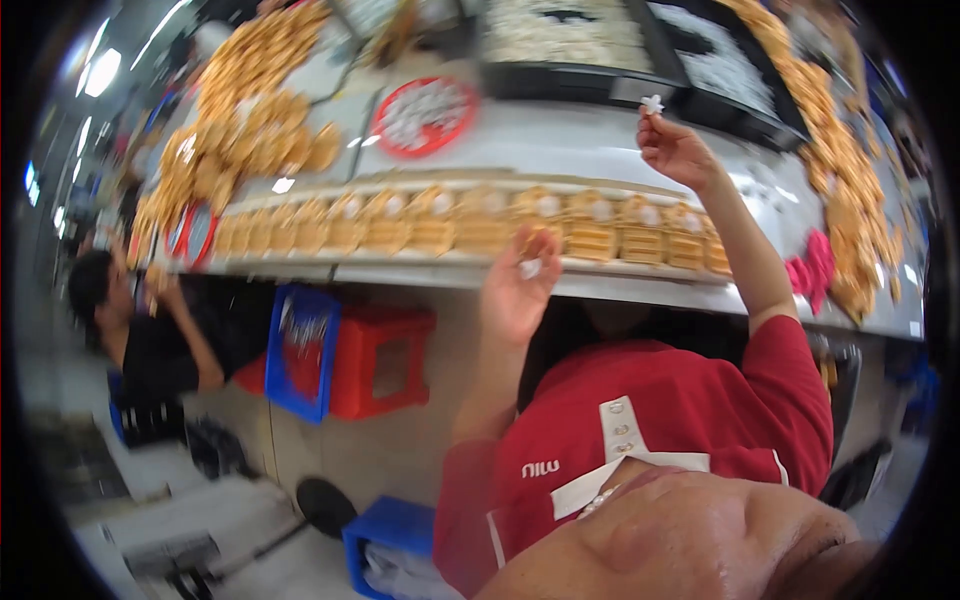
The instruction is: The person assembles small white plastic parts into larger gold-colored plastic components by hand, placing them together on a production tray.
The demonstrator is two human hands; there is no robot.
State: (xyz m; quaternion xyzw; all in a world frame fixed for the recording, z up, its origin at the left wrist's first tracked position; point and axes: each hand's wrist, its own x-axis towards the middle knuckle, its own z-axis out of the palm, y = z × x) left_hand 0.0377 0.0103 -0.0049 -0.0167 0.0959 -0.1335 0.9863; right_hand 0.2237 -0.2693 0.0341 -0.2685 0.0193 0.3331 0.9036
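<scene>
My right hand (678, 152) is raised over the far side of the table, pinching a small white star-shaped piece (653, 104) at its fingertips. Lower down, at the table's near edge, is my left hand (518, 290), blurred by motion. Its fingers curl around a small white piece (530, 268). Just beyond it a long row of golden-yellow slotted pieces (432, 222) lies along a pale rail; several carry a white part in the upper middle. A black tray (640, 88) of white pieces stands near my right hand.
Heaps of golden-yellow pieces (240, 140) lie at the left and right ends of the table. A red round tray (425, 118) holds white pieces. Below the table are a blue crate (302, 350) and a red stool (380, 362). Another person (150, 330) sits at the left.
</scene>
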